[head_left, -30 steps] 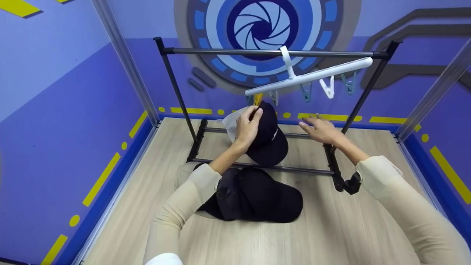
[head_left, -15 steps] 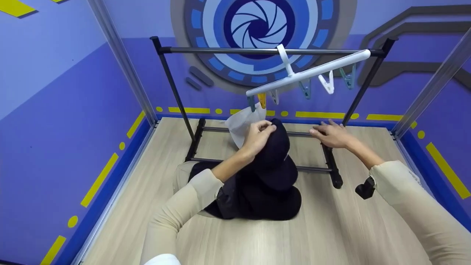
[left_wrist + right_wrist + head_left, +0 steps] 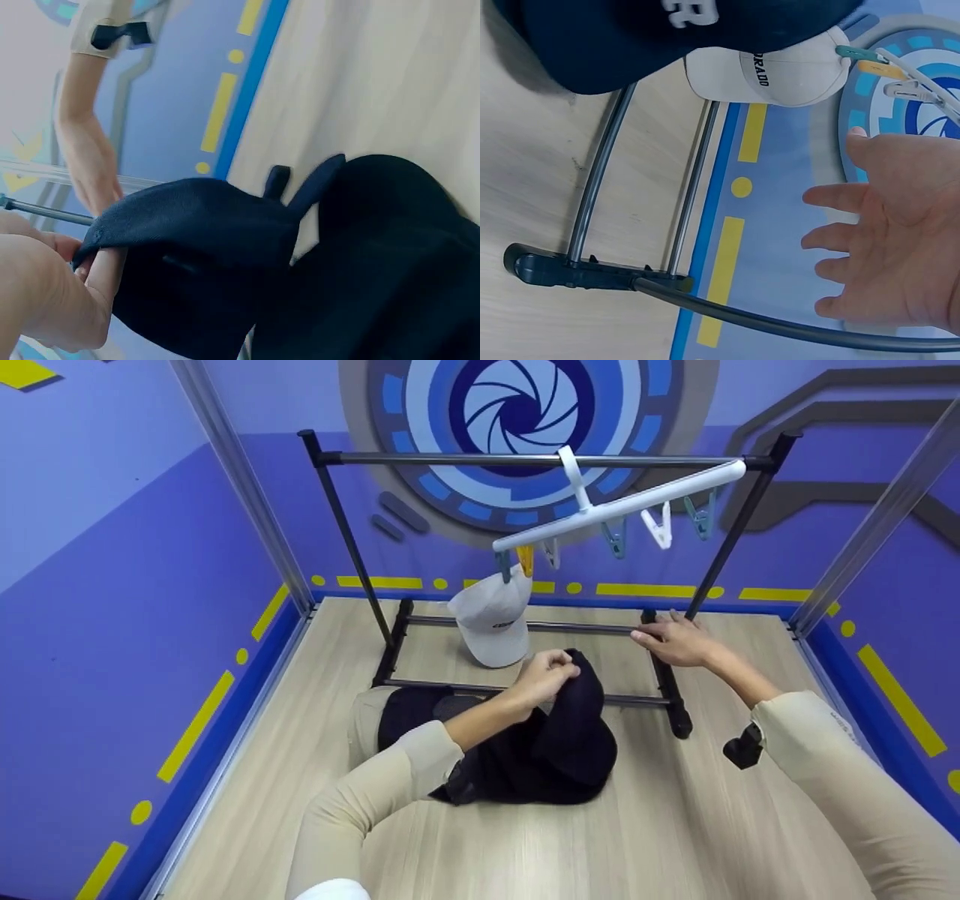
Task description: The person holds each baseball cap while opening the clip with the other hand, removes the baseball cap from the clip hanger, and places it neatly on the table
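My left hand [image 3: 541, 684] pinches the back edge of a black baseball cap [image 3: 577, 727], its brim pointing down towards other dark caps [image 3: 480, 757] on the table. In the left wrist view, the thumb and fingers grip the rim of the cap [image 3: 195, 217]. My right hand [image 3: 679, 641], fingers spread and holding nothing, is by the right side of the rack; the right wrist view shows its bare palm. A white baseball cap [image 3: 493, 622] hangs behind from a grey clip [image 3: 503, 565] and a yellow clip [image 3: 525, 561] on the white hanger [image 3: 622, 507].
A dark metal rack [image 3: 450, 458] stands at the back, with the hanger hooked on its top bar. More clips, such as a white clip [image 3: 658, 526], hang along the right half. A beige cap [image 3: 366, 720] lies at the pile's left end. Patterned walls enclose the wooden table [image 3: 675, 825].
My left hand has brought the black cap down and towards me, from the hanger to the dark caps, uncovering the white cap. My right hand has moved slightly right and down.
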### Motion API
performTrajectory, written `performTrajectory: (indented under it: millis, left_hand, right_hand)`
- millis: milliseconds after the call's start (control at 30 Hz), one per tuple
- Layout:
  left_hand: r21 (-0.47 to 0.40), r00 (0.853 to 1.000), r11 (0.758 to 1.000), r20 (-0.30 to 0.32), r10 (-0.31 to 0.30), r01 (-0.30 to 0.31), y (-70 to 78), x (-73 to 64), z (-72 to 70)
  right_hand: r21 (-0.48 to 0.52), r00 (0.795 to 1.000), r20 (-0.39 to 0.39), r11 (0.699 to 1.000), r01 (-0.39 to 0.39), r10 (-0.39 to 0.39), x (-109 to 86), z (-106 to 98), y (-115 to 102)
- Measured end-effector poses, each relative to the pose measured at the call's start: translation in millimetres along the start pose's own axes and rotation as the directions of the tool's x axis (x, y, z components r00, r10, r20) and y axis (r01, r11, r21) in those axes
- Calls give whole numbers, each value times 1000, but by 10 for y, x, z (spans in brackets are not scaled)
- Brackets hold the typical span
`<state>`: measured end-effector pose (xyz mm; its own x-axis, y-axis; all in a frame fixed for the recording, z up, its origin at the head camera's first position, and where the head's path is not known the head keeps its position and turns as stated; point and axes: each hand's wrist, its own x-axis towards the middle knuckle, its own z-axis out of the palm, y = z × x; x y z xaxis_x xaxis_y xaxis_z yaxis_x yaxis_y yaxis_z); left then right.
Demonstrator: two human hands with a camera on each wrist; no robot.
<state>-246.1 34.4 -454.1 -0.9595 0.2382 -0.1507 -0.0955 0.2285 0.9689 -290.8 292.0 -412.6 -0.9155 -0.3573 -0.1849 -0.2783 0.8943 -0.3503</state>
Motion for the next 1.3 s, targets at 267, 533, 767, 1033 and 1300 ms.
performTrajectory:
  millis: [267, 533, 767, 1033, 1300]
  left_hand:
    - [-79, 987, 986, 86, -138, 145, -268, 47, -71]
    - [-47, 961, 984, 226, -159, 174, -412, -50, -149]
    - [7, 944, 982, 277, -182, 187, -455, -152, -256]
    - [211, 936, 958, 254, -244, 192, -495, -216, -414]
    - [278, 946, 950, 242, -215, 144, -537, -211, -459]
  right_hand:
    - [0, 1000, 19, 1000, -20, 20, -25, 55, 44]
    - [26, 999, 47, 999, -19, 18, -25, 78, 87]
    - [23, 998, 57, 1000, -13, 12, 0, 132, 123]
    - [31, 996, 89, 1000, 4, -7, 53, 186, 139]
    - [49, 995, 101, 999, 12, -17, 112, 246, 165]
